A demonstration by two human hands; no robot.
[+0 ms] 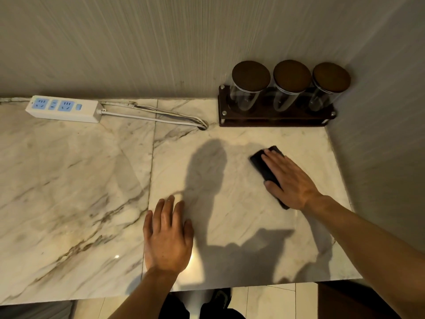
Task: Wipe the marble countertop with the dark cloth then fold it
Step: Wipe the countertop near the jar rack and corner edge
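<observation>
Presently the dark cloth (pixel 264 165), judged soft, light and limp, is being pressed flat on the marble desk (pixel 80 180) at the right under the spread fingers (pixel 272 158) of the right hand (pixel 290 179), while the left hand (pixel 166 236) is being rested nearer with its fingers lightly spread, and an exposed far corner looks best taken for folding.

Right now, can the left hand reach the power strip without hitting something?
Probably yes: between the left hand, flat on the countertop, and the power strip lies only bare marble.

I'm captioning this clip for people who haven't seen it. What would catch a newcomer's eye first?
The right hand pressing a dark folded cloth flat onto the pale veined marble countertop, right of centre. Then the left hand resting flat near the front edge. Behind, three clear jars with dark round lids stand in the back right corner.
</observation>
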